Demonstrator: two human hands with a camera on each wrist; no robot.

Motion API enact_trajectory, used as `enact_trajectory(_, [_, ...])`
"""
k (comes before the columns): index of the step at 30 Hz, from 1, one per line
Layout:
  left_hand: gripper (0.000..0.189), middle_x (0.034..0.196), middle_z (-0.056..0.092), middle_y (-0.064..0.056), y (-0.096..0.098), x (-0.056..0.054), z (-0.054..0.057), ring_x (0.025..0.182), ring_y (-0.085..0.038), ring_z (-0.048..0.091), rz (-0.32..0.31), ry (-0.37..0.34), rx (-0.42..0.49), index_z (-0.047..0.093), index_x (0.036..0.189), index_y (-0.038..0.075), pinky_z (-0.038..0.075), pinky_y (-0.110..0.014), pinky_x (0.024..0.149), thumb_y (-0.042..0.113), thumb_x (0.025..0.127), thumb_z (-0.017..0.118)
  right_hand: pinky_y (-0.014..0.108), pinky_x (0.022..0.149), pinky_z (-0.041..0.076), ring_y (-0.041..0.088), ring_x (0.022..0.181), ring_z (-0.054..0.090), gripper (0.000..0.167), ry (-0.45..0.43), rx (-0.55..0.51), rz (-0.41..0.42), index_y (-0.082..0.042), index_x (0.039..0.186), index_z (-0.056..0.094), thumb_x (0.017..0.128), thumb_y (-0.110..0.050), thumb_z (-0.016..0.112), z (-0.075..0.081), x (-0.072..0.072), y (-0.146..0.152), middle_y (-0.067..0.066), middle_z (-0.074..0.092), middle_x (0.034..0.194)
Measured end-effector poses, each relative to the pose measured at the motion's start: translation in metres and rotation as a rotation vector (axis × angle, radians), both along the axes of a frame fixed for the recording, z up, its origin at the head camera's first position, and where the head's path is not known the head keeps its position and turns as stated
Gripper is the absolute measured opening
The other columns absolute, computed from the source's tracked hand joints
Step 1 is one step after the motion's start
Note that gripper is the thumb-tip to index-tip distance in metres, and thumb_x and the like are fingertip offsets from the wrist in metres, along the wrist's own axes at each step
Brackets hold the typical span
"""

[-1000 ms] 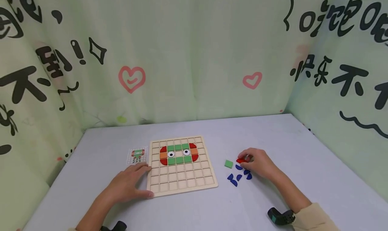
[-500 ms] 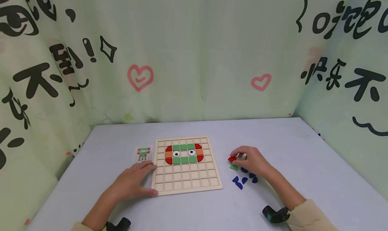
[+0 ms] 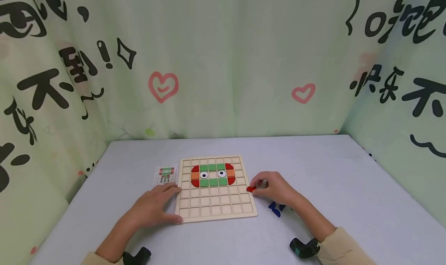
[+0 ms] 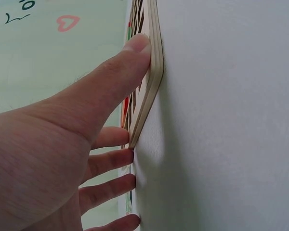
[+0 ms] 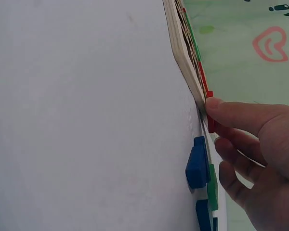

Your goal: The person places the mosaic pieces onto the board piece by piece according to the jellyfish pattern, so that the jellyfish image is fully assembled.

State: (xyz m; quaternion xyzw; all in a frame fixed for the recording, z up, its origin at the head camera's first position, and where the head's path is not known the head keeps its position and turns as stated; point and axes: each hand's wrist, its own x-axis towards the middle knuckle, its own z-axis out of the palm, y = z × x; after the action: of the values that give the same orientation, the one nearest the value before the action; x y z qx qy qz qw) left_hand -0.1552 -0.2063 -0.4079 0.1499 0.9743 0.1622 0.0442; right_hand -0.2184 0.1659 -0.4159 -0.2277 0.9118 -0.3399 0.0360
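A square wooden grid board lies on the table, with green, red and orange tiles and two eye tiles set in its upper half. My left hand rests at its left side, thumb on the front corner and fingers spread along the edge. Between thumb and fingers, my right hand pinches a small red tile with a curved side. That tile is at the board's right edge, seen edge-on as a red tile in the right wrist view.
A small picture card lies left of the board, showing a figure in matching colours. Loose blue tiles lie right of the board, partly hidden under my right hand. A green tile stands out beside them in the right wrist view.
My right hand has carried the red tile leftward from the loose tiles, past the green one, to the board's right edge. The left hand stays at the board.
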Motion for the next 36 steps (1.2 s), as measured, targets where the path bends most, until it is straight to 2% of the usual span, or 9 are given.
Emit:
enact_trajectory(17, [0.086, 0.144, 0.048, -0.006, 0.000, -0.001, -0.003, 0.133, -0.032, 0.046, 0.004, -0.004, -0.001, 0.055, 0.134, 0.018, 0.042, -0.057, 0.100, 0.060, 0.064, 0.081, 0.020, 0.066, 0.048, 0.013, 0.082, 0.057, 0.011, -0.011, -0.067, 0.098, -0.019, 0.087, 0.073, 0.079, -0.016, 0.080, -0.003, -0.003, -0.025, -0.006, 0.070, 0.091])
enact_trajectory(24, [0.087, 0.145, 0.047, -0.006, 0.000, -0.001, -0.001, 0.135, -0.034, 0.044, -0.004, 0.000, 0.002, 0.054, 0.135, 0.017, 0.041, -0.058, 0.101, 0.060, 0.065, 0.080, 0.021, 0.065, 0.047, 0.016, 0.081, 0.056, 0.010, -0.005, -0.087, 0.131, -0.018, 0.086, 0.074, 0.079, -0.015, 0.079, -0.002, -0.004, -0.039, -0.005, 0.071, 0.093])
enact_trajectory(31, [0.086, 0.144, 0.048, -0.006, 0.000, 0.000, 0.001, 0.134, -0.033, 0.045, -0.013, 0.010, -0.008, 0.055, 0.135, 0.017, 0.041, -0.058, 0.100, 0.059, 0.065, 0.081, 0.024, 0.077, 0.050, 0.015, 0.090, 0.058, 0.009, 0.004, -0.075, 0.156, -0.018, 0.086, 0.074, 0.080, -0.015, 0.079, -0.001, -0.003, -0.052, -0.006, 0.069, 0.091])
enact_trajectory(36, [0.086, 0.144, 0.048, -0.005, 0.001, -0.001, 0.000, 0.133, -0.032, 0.045, -0.006, 0.007, -0.012, 0.055, 0.135, 0.017, 0.042, -0.057, 0.100, 0.059, 0.064, 0.081, 0.025, 0.077, 0.049, 0.015, 0.089, 0.058, 0.009, 0.016, -0.074, 0.183, -0.017, 0.087, 0.074, 0.080, -0.014, 0.079, -0.001, -0.006, -0.061, -0.006, 0.070, 0.092])
